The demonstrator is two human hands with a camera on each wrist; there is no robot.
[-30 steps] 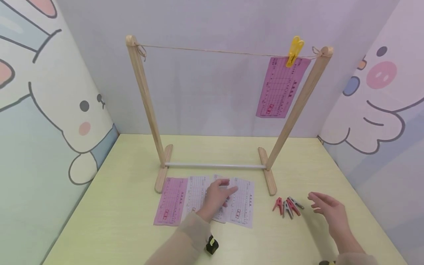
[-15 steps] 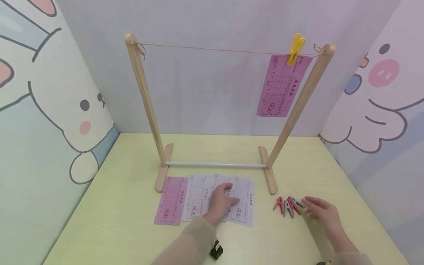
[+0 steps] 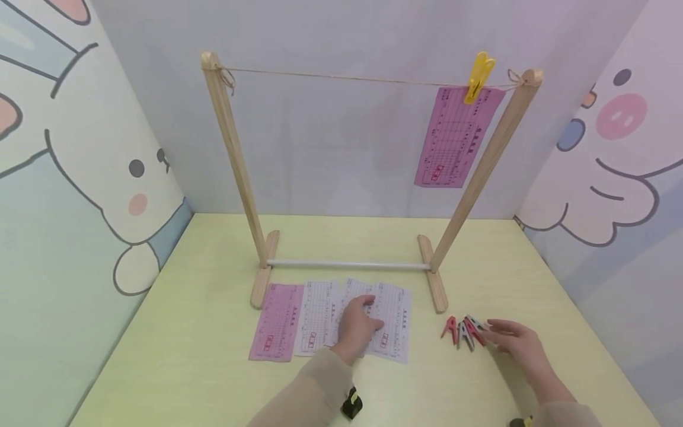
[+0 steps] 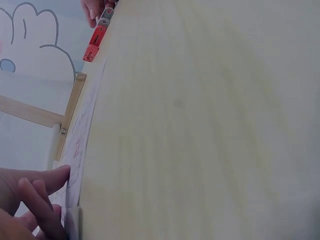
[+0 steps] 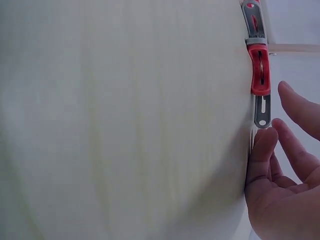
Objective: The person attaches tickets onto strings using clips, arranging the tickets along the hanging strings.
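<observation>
On the pale yellow worktop (image 3: 203, 332), before the wooden drying frame (image 3: 235, 172), the left hand (image 3: 356, 325) presses flat on the paper slips (image 3: 392, 320), while the relaxed right hand (image 3: 514, 344) touches the clothespins (image 3: 463, 332).

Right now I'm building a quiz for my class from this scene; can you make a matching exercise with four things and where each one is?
Things:
1. yellow clothespin
2. red and grey clothespins
3. left hand
4. white rod

Places:
A. between the rack's two wooden feet
B. resting on the pale slips lying on the table
C. on the string, holding a purple slip
D. on the table at the right hand's fingertips

Pairs: 1-C, 2-D, 3-B, 4-A
</observation>
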